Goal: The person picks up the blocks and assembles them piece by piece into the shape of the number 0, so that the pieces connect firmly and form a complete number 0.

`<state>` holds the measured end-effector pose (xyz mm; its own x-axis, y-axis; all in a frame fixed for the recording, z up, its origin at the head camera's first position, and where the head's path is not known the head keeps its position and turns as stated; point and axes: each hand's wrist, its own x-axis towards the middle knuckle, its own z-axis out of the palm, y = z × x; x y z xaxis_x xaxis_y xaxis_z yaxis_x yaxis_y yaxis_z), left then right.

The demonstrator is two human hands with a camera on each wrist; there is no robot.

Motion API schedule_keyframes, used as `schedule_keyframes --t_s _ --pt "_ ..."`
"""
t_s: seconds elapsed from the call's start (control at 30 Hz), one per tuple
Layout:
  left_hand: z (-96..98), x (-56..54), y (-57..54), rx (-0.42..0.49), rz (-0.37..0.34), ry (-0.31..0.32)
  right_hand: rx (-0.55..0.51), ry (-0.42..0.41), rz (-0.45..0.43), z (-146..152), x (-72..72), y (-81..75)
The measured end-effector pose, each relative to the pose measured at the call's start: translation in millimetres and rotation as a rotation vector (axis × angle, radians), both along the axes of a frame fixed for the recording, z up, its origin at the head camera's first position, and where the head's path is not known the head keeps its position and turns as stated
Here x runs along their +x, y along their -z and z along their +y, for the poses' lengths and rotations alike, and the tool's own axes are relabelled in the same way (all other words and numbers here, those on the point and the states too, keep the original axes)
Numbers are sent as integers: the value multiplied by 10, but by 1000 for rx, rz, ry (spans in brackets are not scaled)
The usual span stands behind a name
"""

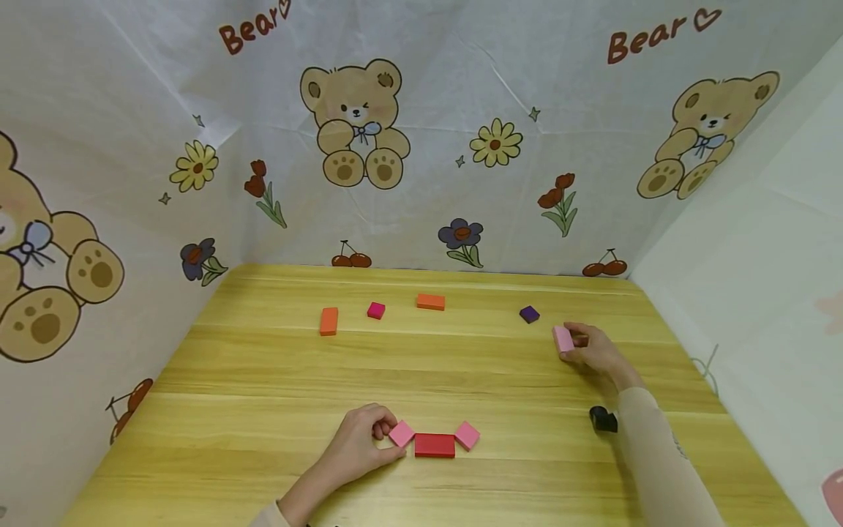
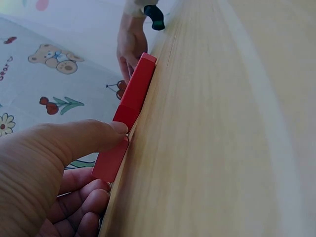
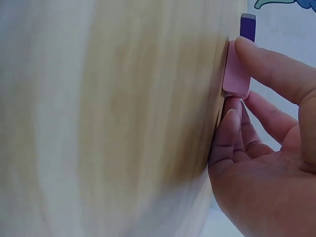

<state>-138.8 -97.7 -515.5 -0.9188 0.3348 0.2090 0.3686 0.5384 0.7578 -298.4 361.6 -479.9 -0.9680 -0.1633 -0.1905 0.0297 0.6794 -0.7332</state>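
Near the front of the table, my left hand [image 1: 361, 444] holds a small pink square block [image 1: 402, 433] between thumb and curled fingers. That block's corner meets the left end of a red rectangular block [image 1: 435, 446]. A second pink square block [image 1: 467, 435], turned like a diamond, touches the red block's right end. In the left wrist view my thumb lies where the pink block [image 2: 111, 160] meets the red one [image 2: 138, 89]. At the right, my right hand [image 1: 596, 350] pinches a light pink rectangular block [image 1: 563, 339] by its ends, at the table surface.
A dark purple block [image 1: 530, 314] lies just behind the right hand. Farther left are an orange block [image 1: 431, 301], a magenta block [image 1: 376, 310] and another orange block [image 1: 328, 321]. A black object [image 1: 602, 419] sits beside the right sleeve. Bear-printed cloth [image 1: 421, 205] walls the table.
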Motion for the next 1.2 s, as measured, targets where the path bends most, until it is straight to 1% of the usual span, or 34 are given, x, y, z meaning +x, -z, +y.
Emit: schedule_keyframes --t_s 0.1,0.3,0.47,0.6,0.8,1.2 --pt "0 2 -3 -1 -1 1 5 9 6 -17 23 -7" --pt "-7 1 -2 0 -6 8 16 34 24 -16 29 26" --pt "-11 -4 5 0 -7 9 45 51 31 -25 35 36" --pt "-9 -7 9 -1 -5 8 68 53 57 -39 45 26" --pt "-4 -6 2 0 -3 1 58 65 101 -74 63 -4" --pt "-5 1 -6 1 -5 -1 78 108 91 -196 199 -66"
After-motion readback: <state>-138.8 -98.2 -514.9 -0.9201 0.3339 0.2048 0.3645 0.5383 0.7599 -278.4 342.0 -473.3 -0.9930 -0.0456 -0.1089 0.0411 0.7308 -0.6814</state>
